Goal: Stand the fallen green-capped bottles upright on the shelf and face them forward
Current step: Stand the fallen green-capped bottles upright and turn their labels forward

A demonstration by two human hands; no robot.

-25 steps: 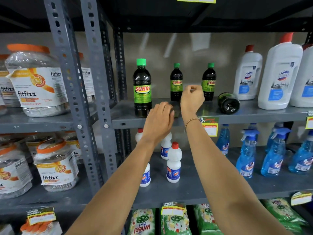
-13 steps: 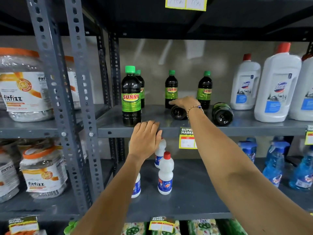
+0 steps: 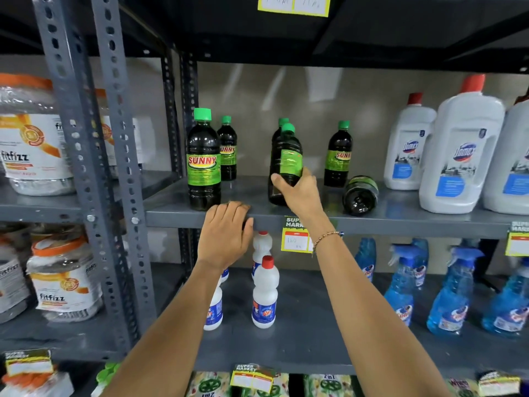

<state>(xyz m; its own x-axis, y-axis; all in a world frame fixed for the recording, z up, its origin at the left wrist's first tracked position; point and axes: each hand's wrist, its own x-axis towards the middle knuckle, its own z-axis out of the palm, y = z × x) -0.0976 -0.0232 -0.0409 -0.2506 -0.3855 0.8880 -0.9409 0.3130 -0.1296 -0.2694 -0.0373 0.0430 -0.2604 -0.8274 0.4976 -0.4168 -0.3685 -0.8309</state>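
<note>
Dark glossy bottle [image 3: 284, 164], right hand [image 3: 297, 193] gripping

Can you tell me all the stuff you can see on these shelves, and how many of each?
Green-capped bottles: six, dark with green labels, middle shelf; four free-standing, one held, one lying down.
White jugs: three in view, red caps, right of the bottles.
Small white bottles: about four, red caps, shelf below.
Spray bottles: several, blue, lower right.
Fitfizz jars: several, clear with orange lids, left rack.
Price tags: several, yellow, shelf edges.
Left hand: resting on the shelf edge.
Right hand: gripping the held bottle.
</note>
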